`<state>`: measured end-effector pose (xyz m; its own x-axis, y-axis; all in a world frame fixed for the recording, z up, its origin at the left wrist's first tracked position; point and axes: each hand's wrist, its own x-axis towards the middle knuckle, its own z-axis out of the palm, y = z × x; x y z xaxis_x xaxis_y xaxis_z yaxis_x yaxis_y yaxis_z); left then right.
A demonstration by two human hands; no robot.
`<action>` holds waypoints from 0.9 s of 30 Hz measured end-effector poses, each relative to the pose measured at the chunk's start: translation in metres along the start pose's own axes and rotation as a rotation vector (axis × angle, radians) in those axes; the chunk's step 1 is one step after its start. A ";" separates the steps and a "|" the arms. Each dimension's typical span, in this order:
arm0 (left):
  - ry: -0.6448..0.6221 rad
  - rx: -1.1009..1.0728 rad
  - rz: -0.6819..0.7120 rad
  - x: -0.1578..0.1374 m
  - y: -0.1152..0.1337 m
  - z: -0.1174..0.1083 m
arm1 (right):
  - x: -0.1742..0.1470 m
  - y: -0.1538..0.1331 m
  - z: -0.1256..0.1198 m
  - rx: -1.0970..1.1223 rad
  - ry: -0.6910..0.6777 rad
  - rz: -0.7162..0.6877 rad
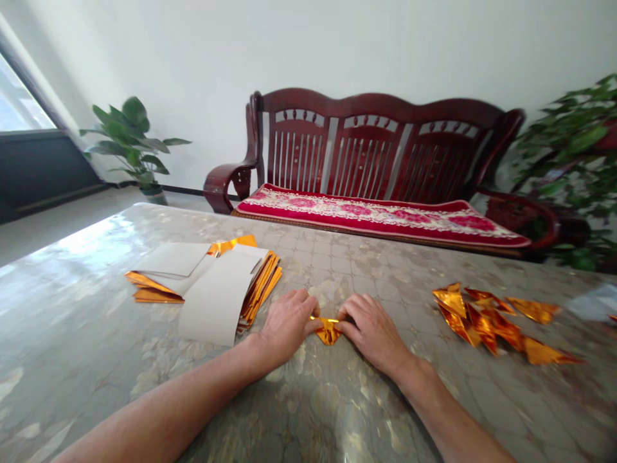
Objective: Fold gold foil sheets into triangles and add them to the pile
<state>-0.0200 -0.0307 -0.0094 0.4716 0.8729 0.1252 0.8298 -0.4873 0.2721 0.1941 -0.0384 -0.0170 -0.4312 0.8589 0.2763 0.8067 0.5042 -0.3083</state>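
Note:
Between my hands, low over the table, is a small piece of shiny gold foil paper (328,332), folded to a shape that narrows toward me. My left hand (290,318) pinches its left corner between thumb and fingers. On the other side, my right hand (369,328) grips the right corner the same way. Fingertips of both hands partly cover the paper's ends. Left of my left hand lies a pile of foil paper sheets (212,308), pale grey on one face and gold on the other. Several folded gold foil pieces (499,321) lie loosely heaped to the right.
The table (366,411) has a glossy, flower-patterned cover. Clear plastic (592,301) lies at its right edge. Behind stands a dark red wooden bench (371,154) with a red floral cushion (376,212). Potted plants (132,145) flank the bench.

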 end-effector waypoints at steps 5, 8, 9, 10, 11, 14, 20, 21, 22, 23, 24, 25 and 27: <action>-0.001 -0.034 0.019 0.001 0.001 -0.003 | 0.000 -0.001 -0.002 0.017 -0.020 -0.040; -0.008 -0.088 0.026 -0.001 0.003 -0.004 | -0.001 -0.002 -0.004 0.019 -0.026 -0.074; -0.008 -0.110 0.026 -0.001 0.003 -0.004 | -0.001 -0.002 -0.004 0.018 -0.025 -0.079; -0.004 -0.134 0.028 -0.002 0.003 -0.003 | -0.002 -0.003 -0.005 0.020 -0.022 -0.082; 0.003 -0.162 0.032 -0.003 0.003 -0.002 | -0.002 -0.003 -0.005 0.027 -0.015 -0.085; 0.038 -0.266 0.048 -0.005 0.001 0.002 | -0.001 -0.004 -0.004 0.069 0.003 -0.100; 0.056 -0.394 0.031 -0.003 -0.004 0.010 | -0.002 -0.004 -0.002 0.114 0.081 -0.122; 0.027 -0.381 0.048 -0.003 -0.004 0.010 | -0.003 -0.003 -0.002 0.117 0.109 -0.134; -0.002 -0.367 0.068 -0.003 -0.003 0.009 | -0.004 -0.004 -0.003 0.121 0.136 -0.147; -0.019 -0.355 0.088 -0.004 -0.003 0.007 | -0.005 -0.004 -0.004 0.125 0.161 -0.160; -0.017 -0.343 0.105 -0.004 -0.002 0.005 | -0.005 -0.004 -0.005 0.127 0.182 -0.172; 0.006 -0.327 0.116 -0.005 0.000 0.003 | -0.006 -0.004 -0.006 0.127 0.199 -0.183; 0.086 -0.268 0.143 -0.008 0.002 0.000 | -0.007 -0.005 -0.008 0.115 0.211 -0.203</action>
<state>-0.0224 -0.0386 -0.0102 0.5416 0.8004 0.2570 0.6435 -0.5914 0.4859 0.1959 -0.0474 -0.0100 -0.4754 0.7082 0.5220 0.6569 0.6804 -0.3248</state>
